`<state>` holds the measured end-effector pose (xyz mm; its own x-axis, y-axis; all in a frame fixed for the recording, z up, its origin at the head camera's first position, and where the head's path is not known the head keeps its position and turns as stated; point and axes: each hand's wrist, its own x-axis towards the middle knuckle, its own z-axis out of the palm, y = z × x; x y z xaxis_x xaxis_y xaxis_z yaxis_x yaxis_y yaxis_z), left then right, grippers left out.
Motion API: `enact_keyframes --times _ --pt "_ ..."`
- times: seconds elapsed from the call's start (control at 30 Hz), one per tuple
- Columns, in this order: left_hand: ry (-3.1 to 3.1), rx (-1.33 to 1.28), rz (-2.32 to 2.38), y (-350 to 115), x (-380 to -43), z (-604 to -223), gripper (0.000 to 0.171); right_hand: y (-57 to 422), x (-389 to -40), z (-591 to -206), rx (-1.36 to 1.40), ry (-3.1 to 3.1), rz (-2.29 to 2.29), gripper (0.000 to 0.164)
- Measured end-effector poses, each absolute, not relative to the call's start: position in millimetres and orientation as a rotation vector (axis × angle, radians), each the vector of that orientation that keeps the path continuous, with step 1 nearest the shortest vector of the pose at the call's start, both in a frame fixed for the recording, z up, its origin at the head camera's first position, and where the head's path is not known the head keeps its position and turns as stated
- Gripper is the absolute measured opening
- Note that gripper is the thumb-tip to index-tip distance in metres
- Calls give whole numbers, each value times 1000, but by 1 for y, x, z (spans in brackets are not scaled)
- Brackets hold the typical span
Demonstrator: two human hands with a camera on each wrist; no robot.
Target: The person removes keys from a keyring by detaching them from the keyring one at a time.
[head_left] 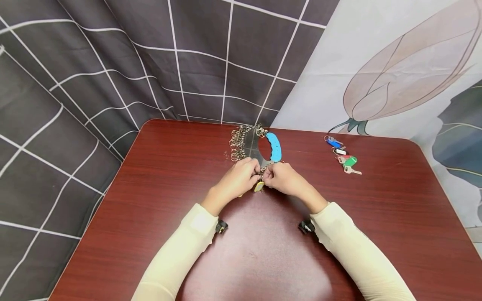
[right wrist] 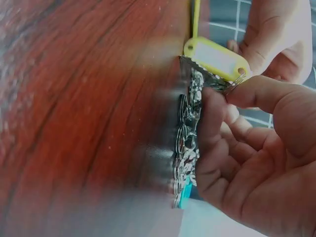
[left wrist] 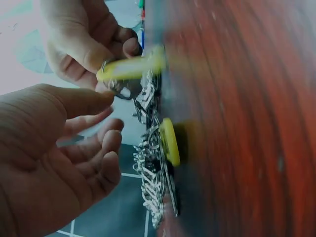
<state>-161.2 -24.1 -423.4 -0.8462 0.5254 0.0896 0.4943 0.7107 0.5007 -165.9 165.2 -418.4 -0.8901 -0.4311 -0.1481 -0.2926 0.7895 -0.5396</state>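
Note:
A curved metal key holder plate point(head_left: 251, 144) with a blue handle point(head_left: 275, 147) lies at the far side of the table, with many small rings and clasps point(head_left: 237, 144) along its edge. Both hands meet at its near end. My right hand point(head_left: 283, 177) pinches the key ring point(right wrist: 235, 85) of a yellow key tag point(right wrist: 217, 59) between thumb and forefinger. Opposite it, my left hand point(head_left: 241, 175) grips the ring hardware with thumb and forefinger, its other fingers loosely bent. Another yellow tag point(left wrist: 170, 141) hangs beside a key, low over the table.
On the right of the red-brown table point(head_left: 376, 217) lie several keys with blue point(head_left: 333, 143), black, red and green point(head_left: 351, 161) tags. A dark checked curtain point(head_left: 203, 67) stands behind and to the left, a white flowered cloth point(head_left: 324, 83) to the right.

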Motion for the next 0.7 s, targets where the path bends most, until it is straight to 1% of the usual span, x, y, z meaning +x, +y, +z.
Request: enact_keyframes --times 0.03,0.13,0.23,0.37,0.53,0.7 --pt "2838 804 860 -23 -161 -423 3 166 -166 -419 -553 2702 -781 9" --pt "2800 678 984 -22 -160 -422 20 167 -165 -420 -519 2660 -857 11" --pt "2743 563 1067 -22 -159 -420 26 168 -165 -425 -520 2631 -922 12" --pt "2654 470 1160 -22 -157 -418 19 171 -165 -430 -489 2543 -1079 16" --pt "2606 486 1231 -21 -155 -420 10 174 -166 -432 -434 2452 -1227 23" --pt "2626 506 1245 -20 -157 -425 8 175 -166 -433 -463 2431 -1232 19"
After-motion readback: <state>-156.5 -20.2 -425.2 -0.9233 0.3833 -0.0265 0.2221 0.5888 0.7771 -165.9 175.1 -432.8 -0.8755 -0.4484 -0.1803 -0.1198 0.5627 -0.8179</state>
